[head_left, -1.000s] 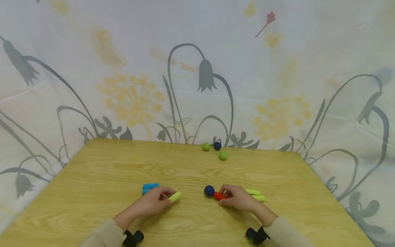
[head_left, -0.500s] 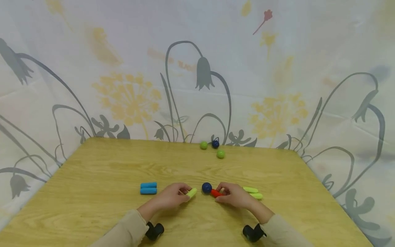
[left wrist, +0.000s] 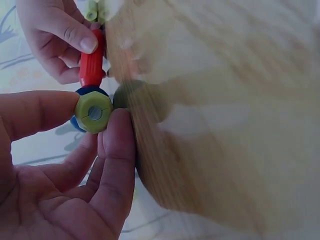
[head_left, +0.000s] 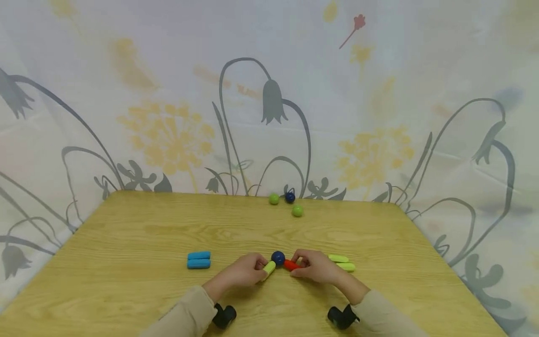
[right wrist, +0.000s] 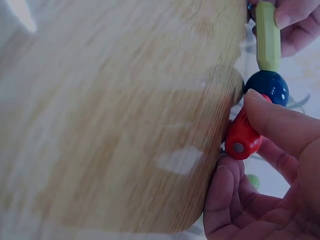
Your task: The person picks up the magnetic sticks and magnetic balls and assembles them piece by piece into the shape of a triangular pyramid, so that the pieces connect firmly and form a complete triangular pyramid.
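Observation:
My left hand (head_left: 244, 270) pinches a yellow-green magnetic rod (head_left: 269, 268) between thumb and fingers. The rod's far end meets a dark blue ball (head_left: 278, 258). From the other side, my right hand (head_left: 316, 267) pinches a red magnetic rod (head_left: 290, 265), whose tip is against the same ball. Seen by the left wrist camera, the yellow-green rod (left wrist: 95, 111) faces end-on with a metal disc in its centre and covers much of the ball. In the right wrist view the yellow-green rod (right wrist: 268, 37), ball (right wrist: 272, 85) and red rod (right wrist: 244, 135) form a bent line.
Two blue rods (head_left: 199, 260) lie side by side left of the left hand. Behind the right hand are two yellow-green rods (head_left: 346, 267). Two green balls (head_left: 297, 210) and another dark blue ball (head_left: 290, 197) sit at the back of the wooden table (head_left: 147, 224), before a patterned cloth.
My left hand has moved right, away from the blue rods, bringing its yellow-green rod up to the blue ball. The right hand keeps hold of the red rod at the ball.

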`<action>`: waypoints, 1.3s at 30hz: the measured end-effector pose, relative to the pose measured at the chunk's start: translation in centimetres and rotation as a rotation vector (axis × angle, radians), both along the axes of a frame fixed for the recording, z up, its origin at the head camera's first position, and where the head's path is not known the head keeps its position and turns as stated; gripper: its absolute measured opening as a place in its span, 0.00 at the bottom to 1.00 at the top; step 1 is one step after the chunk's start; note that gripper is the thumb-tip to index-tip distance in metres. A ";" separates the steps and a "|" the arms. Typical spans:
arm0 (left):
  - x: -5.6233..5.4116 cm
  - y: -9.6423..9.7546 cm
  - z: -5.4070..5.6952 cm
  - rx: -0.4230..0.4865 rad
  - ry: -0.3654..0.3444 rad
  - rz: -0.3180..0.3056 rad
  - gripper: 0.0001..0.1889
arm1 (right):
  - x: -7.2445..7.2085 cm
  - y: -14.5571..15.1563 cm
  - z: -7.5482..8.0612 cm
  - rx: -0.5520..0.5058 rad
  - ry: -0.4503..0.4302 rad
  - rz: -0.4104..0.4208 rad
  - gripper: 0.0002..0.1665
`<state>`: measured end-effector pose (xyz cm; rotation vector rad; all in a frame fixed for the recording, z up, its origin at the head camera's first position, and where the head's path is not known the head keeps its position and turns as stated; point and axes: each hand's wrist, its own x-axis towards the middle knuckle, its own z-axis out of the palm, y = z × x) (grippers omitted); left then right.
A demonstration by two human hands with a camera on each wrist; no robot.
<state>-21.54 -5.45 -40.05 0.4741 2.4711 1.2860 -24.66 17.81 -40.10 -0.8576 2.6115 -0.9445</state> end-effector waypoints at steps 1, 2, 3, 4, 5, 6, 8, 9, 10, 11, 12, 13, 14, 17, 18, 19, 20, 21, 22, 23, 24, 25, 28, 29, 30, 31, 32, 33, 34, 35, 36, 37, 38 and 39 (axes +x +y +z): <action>0.0 0.0 0.0 -0.001 -0.003 0.001 0.10 | 0.0 0.0 0.0 0.000 -0.002 0.003 0.09; 0.0 0.0 0.0 -0.005 -0.007 0.002 0.10 | 0.0 -0.1 0.0 -0.001 -0.005 0.005 0.09; -0.1 0.0 0.0 -0.006 -0.008 0.002 0.10 | 0.0 -0.1 0.0 -0.002 -0.008 0.005 0.09; -0.1 0.0 0.0 -0.005 -0.011 0.003 0.10 | 0.0 0.0 -0.1 -0.004 -0.011 0.006 0.09; -0.2 0.1 0.0 0.001 -0.017 0.004 0.10 | 0.0 0.0 -0.1 -0.005 -0.010 0.007 0.09; -0.2 0.1 -0.1 0.007 -0.021 0.005 0.10 | 0.0 0.0 -0.1 -0.007 -0.010 0.008 0.09; -0.4 0.1 -0.1 0.018 -0.025 0.009 0.11 | -0.1 -0.1 -0.1 -0.009 -0.001 0.011 0.10; -0.4 0.1 -0.1 0.030 -0.030 0.011 0.12 | -0.2 -0.1 -0.1 -0.011 0.003 0.013 0.10; -0.5 0.2 -0.1 0.042 -0.038 0.013 0.12 | -0.2 -0.1 -0.1 -0.012 0.008 0.017 0.10; -0.5 0.2 -0.1 0.049 -0.046 0.014 0.12 | -0.3 -0.1 -0.1 -0.012 0.013 0.025 0.10; -0.5 0.2 -0.1 0.052 -0.049 0.014 0.11 | -0.4 -0.1 -0.2 -0.012 0.018 0.033 0.11; -0.4 0.2 -0.1 0.053 -0.051 0.014 0.10 | -0.5 -0.1 -0.2 -0.013 0.026 0.042 0.11; -0.4 0.1 -0.1 0.056 -0.055 0.014 0.09 | -0.5 -0.1 -0.2 -0.013 0.030 0.049 0.11; -0.2 -0.3 0.1 0.052 -0.051 0.010 0.07 | -0.7 0.0 -0.2 -0.012 0.054 0.064 0.11; -0.2 -0.5 0.1 0.057 -0.042 0.006 0.07 | -0.8 0.0 -0.3 -0.011 0.064 0.063 0.12; -0.2 -0.7 0.2 0.065 -0.040 0.002 0.07 | -0.8 0.0 -0.3 -0.012 0.071 0.061 0.12; -0.2 -0.9 0.2 0.067 -0.032 -0.004 0.09 | -0.9 0.0 -0.3 -0.015 0.074 0.062 0.12; -0.3 -1.1 0.2 0.074 -0.023 -0.015 0.11 | -0.9 0.0 -0.3 -0.017 0.076 0.062 0.12; -0.4 -1.2 0.2 0.077 -0.011 -0.030 0.14 | -1.0 -0.1 -0.4 -0.021 0.082 0.065 0.12; -0.5 -1.3 0.2 0.083 -0.003 -0.046 0.17 | -1.0 -0.1 -0.5 -0.025 0.085 0.070 0.12; -0.5 -1.4 0.2 0.087 0.001 -0.069 0.20 | -1.0 -0.2 -0.6 -0.032 0.083 0.075 0.12; -0.5 -1.4 0.2 0.091 0.003 -0.093 0.23 | -1.1 -0.4 -0.7 -0.045 0.080 0.084 0.12; -0.5 -1.3 0.2 0.078 0.006 -0.162 0.27 | -1.2 -0.8 -1.0 -0.085 0.077 0.111 0.12; -0.4 -1.3 0.2 0.077 -0.001 -0.178 0.26 | -1.2 -0.9 -1.1 -0.098 0.070 0.119 0.12; -0.4 -1.2 0.2 0.069 -0.001 -0.187 0.25 | -1.2 -1.1 -1.1 -0.111 0.064 0.126 0.12; -0.3 -1.2 0.3 0.061 -0.002 -0.191 0.24 | -1.3 -1.2 -1.2 -0.124 0.055 0.134 0.12; -0.2 -1.1 0.3 0.053 -0.001 -0.191 0.23 | -1.4 -1.3 -1.1 -0.131 0.043 0.140 0.12; -0.2 -1.1 0.3 0.054 -0.004 -0.188 0.22 | -1.5 -1.3 -1.1 -0.143 0.033 0.151 0.12; -0.1 -1.1 0.4 0.054 -0.008 -0.183 0.20 | -1.6 -1.4 -1.1 -0.153 0.013 0.158 0.13; -0.1 -1.1 0.4 0.053 -0.009 -0.180 0.19 | -1.7 -1.4 -1.0 -0.161 -0.004 0.164 0.13; -0.1 -1.1 0.4 0.051 -0.011 -0.175 0.18 | -1.9 -1.4 -0.9 -0.173 -0.027 0.167 0.14; 0.0 -1.1 0.4 0.055 -0.015 -0.173 0.17 | -2.1 -1.3 -0.8 -0.180 -0.042 0.169 0.15; 0.0 -1.1 0.5 0.059 -0.020 -0.172 0.17 | -2.3 -1.3 -0.7 -0.188 -0.058 0.164 0.15; 0.0 -1.2 0.5 0.059 -0.024 -0.169 0.16 | -2.4 -1.2 -0.6 -0.191 -0.066 0.156 0.16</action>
